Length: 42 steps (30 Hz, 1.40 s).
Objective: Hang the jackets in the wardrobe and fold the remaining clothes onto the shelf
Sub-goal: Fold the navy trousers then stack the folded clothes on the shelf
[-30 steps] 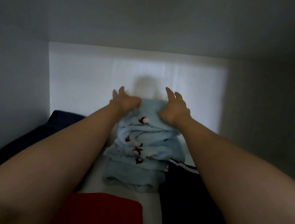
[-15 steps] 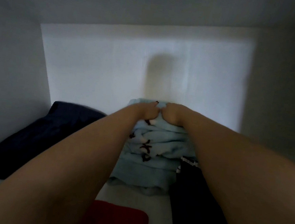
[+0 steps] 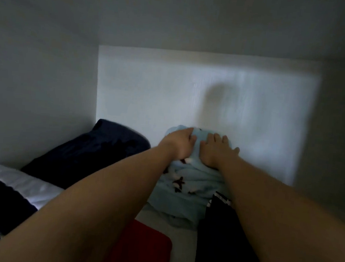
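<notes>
Hands, left (image 3: 179, 145) and right (image 3: 214, 152), atop folded blue garment (image 3: 185, 186)

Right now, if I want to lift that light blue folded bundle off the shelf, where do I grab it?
Slide a hand under each long side of the light blue bundle, coming from the front. It is a soft layered stack, so a top pinch would likely unfold it. The black garment crowds its right front corner.

Left hand (image 3: 181, 145), fingers seemingly bent, and flat right hand (image 3: 215, 153) press the folded light-blue garment (image 3: 185, 190).
</notes>
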Each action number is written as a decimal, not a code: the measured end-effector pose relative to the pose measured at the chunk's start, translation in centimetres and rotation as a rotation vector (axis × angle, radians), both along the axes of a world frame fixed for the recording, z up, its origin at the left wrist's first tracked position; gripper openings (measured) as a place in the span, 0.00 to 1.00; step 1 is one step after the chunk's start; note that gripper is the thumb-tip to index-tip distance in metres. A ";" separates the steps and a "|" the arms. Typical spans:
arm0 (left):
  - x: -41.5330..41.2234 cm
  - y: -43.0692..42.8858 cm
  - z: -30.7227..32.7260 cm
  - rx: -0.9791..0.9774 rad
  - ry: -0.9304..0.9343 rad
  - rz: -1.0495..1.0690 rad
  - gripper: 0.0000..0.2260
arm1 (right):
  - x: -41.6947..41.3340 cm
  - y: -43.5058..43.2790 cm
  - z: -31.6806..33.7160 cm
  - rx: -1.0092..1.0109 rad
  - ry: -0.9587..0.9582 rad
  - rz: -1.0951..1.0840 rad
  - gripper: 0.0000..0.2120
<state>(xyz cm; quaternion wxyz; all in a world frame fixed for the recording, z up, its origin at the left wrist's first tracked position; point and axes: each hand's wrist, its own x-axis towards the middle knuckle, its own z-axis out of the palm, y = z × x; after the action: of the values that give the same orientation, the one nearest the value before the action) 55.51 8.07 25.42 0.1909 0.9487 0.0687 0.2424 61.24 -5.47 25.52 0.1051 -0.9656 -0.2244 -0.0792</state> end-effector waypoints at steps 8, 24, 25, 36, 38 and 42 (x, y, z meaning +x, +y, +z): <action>-9.2 0.7 2.3 0.066 0.114 0.000 0.18 | -7.1 0.9 5.7 -0.156 -0.180 0.135 0.33; -33.6 4.5 -4.7 0.294 0.322 -0.259 0.14 | -32.7 -0.5 -2.4 -0.158 -0.166 0.251 0.12; -34.2 4.7 -5.8 0.281 0.306 -0.289 0.16 | -33.5 -0.8 -3.6 -0.157 -0.161 0.221 0.11; -38.6 4.2 -12.7 0.477 0.202 -0.423 0.55 | -41.2 -5.6 -10.2 -0.230 -0.006 0.166 0.49; -38.9 3.8 -13.3 0.497 0.111 -0.422 0.47 | -42.1 -6.2 -10.9 -0.349 -0.174 0.159 0.42; -39.2 3.3 -11.6 0.484 0.155 -0.511 0.37 | -42.1 -6.9 -8.9 -0.217 -0.223 0.197 0.25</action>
<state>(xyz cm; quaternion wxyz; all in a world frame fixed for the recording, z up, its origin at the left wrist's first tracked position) 16.31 11.42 13.87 0.0093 0.9686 -0.2156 0.1234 19.13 -12.36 16.59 -0.0182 -0.9298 -0.3355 -0.1506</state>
